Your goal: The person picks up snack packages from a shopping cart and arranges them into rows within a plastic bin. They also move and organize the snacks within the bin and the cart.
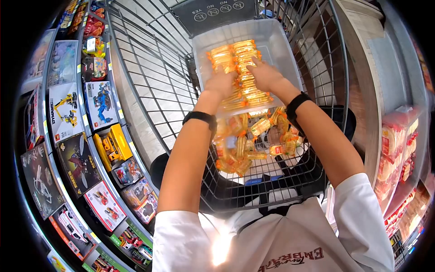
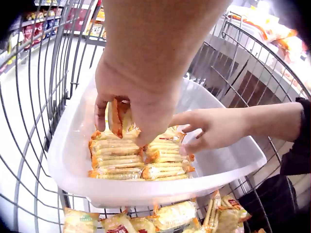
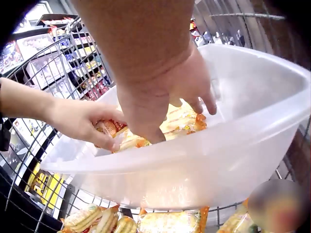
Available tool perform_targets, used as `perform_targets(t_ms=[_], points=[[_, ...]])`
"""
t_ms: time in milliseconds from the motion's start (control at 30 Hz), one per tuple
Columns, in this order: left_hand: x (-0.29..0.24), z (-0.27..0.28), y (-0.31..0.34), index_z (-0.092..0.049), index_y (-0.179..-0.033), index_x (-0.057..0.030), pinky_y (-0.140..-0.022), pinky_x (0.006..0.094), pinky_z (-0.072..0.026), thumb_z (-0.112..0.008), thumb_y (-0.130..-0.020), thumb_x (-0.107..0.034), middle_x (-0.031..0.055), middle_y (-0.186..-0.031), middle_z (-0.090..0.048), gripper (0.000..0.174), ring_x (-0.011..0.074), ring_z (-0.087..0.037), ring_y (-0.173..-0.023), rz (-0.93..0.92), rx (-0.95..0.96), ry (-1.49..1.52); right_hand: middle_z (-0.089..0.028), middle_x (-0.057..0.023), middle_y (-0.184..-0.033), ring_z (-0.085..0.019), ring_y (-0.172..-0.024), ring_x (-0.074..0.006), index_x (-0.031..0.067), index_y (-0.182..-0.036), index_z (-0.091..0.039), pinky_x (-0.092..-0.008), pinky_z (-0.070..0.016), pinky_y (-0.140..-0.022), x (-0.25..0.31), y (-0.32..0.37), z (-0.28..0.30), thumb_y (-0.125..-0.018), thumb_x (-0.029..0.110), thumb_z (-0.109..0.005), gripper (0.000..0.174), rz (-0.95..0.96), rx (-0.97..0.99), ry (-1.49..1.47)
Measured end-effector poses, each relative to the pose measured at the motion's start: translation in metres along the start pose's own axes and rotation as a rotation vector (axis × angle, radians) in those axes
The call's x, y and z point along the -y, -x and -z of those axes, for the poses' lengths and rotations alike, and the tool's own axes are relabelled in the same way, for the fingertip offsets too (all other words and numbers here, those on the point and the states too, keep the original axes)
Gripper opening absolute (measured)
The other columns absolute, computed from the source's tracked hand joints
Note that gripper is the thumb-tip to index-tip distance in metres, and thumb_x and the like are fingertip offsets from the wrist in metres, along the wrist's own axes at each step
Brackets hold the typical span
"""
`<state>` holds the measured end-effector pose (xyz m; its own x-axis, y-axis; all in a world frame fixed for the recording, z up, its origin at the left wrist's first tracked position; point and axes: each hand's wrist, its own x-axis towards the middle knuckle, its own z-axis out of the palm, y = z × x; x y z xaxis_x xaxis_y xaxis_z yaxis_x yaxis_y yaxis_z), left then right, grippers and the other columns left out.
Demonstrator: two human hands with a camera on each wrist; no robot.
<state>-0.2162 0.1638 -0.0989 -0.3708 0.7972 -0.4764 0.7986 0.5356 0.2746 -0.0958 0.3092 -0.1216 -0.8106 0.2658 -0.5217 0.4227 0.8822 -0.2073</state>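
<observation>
A translucent plastic bin (image 1: 277,50) sits in a wire shopping cart and holds two rows of orange-and-clear wrapped snack packets (image 1: 247,52), stood on edge side by side. Over the left row, my left hand (image 1: 219,84) reaches in; the left wrist view shows its thumb and fingers pinching a snack packet (image 2: 115,119) with an orange end. My right hand (image 1: 267,77) lies over the right row, its fingers spread and touching the packet tops. In the right wrist view, the bin's near wall (image 3: 233,155) hides the lower part of the rows.
Loose snack packets (image 1: 240,149) lie scattered in the cart's near end, below the bin. The cart's wire side (image 1: 136,68) rises at the left. Shelves with boxed toys (image 1: 100,105) stand to the left, and bagged goods (image 1: 393,145) to the right.
</observation>
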Motion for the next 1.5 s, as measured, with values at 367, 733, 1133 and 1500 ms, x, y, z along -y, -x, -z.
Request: perform_targets(t_ms=[367,733,1133,1500], points=[[-0.044,0.095,0.128,-0.066,-0.116,-0.0165,-0.082,0.0437,-0.0508,-0.053,-0.086,-0.001,0.0162,-0.106,-0.057,0.036,0.0348,-0.062,-0.096,-0.206,-0.419,0.038,-0.065,-0.0136,-0.116,-0.066,-0.104,-0.0321,0.0065,-0.106,-0.068,-0.0428,-0.0550,-0.085,0.005,-0.005,-0.031,-0.088,0.006,-0.055,0.023,0.102,-0.215,0.027],[0.000,0.115,0.170,-0.071,-0.110,-0.0126,-0.078,0.0366,-0.0494,-0.059,-0.078,0.009,0.0174,-0.105,-0.059,0.041,0.0325,-0.060,-0.092,-0.387,-0.716,0.104,-0.064,-0.0161,-0.109,-0.068,-0.099,-0.0328,0.0021,-0.100,-0.070,-0.0404,-0.0567,-0.082,0.019,-0.028,-0.020,-0.086,0.005,-0.058,0.018,0.052,-0.304,0.124],[0.017,0.109,0.168,-0.072,-0.104,-0.0105,-0.068,0.0320,-0.0460,-0.057,-0.077,0.009,0.0133,-0.095,-0.064,0.036,0.0261,-0.055,-0.080,-0.477,-0.956,0.227,-0.063,-0.0128,-0.105,-0.063,-0.095,-0.0335,0.0050,-0.091,-0.067,-0.0423,-0.0517,-0.084,0.030,-0.016,-0.005,-0.070,0.013,-0.078,0.024,0.331,-0.114,-0.018],[0.020,0.105,0.169,-0.072,-0.101,-0.0100,-0.074,0.0335,-0.0500,-0.057,-0.077,0.010,0.0155,-0.098,-0.064,0.034,0.0289,-0.061,-0.087,-0.418,-0.896,0.195,-0.067,-0.0177,-0.094,-0.065,-0.092,-0.0352,0.0001,-0.086,-0.070,-0.0426,-0.0539,-0.083,0.042,-0.018,-0.034,-0.074,0.014,-0.072,0.018,0.393,-0.099,0.048]])
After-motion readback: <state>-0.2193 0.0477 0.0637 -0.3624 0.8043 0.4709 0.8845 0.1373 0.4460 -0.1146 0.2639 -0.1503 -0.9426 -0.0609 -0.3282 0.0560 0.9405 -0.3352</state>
